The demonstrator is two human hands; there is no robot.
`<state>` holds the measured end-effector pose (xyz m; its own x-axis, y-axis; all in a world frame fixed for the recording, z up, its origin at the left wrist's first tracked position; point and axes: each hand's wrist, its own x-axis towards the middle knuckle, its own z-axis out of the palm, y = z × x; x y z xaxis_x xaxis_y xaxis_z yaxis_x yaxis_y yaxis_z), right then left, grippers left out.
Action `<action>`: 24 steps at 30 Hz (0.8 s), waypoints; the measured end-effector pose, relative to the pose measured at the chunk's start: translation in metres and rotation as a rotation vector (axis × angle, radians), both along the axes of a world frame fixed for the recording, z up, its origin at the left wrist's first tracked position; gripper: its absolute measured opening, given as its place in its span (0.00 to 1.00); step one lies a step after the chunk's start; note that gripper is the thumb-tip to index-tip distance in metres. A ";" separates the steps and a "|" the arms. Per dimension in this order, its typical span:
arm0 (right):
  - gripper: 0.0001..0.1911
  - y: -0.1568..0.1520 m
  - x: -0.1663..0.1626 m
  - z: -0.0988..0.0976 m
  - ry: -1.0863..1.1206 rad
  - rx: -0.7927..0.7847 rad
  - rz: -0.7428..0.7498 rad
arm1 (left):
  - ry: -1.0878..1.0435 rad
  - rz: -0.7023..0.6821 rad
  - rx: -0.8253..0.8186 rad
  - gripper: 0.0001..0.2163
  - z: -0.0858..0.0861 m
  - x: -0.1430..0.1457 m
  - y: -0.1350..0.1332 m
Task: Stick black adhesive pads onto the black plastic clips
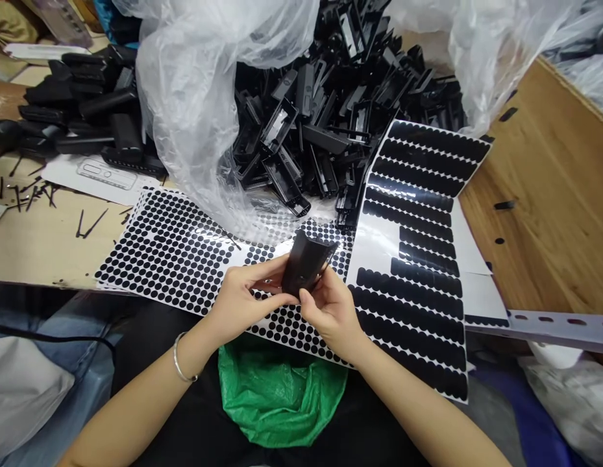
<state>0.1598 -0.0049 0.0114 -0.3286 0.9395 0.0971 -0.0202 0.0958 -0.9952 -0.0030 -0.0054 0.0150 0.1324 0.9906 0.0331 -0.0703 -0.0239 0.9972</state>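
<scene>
Between my two hands is a black plastic housing (305, 263), tilted up above the sticker sheets. My left hand (247, 295) grips its left side, with the thumb along the lower edge. On the other side my right hand (333, 308) grips it, thumb near the bottom end. Beneath them lies a white sheet of round black stickers (179, 253), with some dots gone. To the right a sheet of black oblong stickers (413, 311) bends upward at its far end; a few of its stickers are gone too.
Many similar black housings (325, 123) spill from a clear plastic bag (194, 97) at the back. More black units (101, 104) are piled at the left, near small black sticks (33, 191). A green bag (282, 402) hangs open below the table edge. A wooden board (539, 194) stands right.
</scene>
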 end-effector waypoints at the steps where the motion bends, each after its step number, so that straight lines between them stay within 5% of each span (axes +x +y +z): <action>1: 0.16 -0.001 -0.001 -0.001 -0.011 -0.001 -0.014 | 0.005 0.003 0.009 0.26 -0.001 0.000 0.000; 12: 0.19 -0.001 -0.004 -0.010 -0.106 0.038 -0.076 | 0.046 -0.022 0.053 0.28 -0.006 -0.005 0.001; 18: 0.19 0.008 -0.001 -0.004 -0.027 -0.124 0.092 | 0.088 0.006 0.046 0.25 -0.013 0.001 0.003; 24: 0.22 0.012 -0.002 -0.016 0.025 -0.207 0.020 | 0.285 0.040 0.170 0.25 -0.027 0.008 0.003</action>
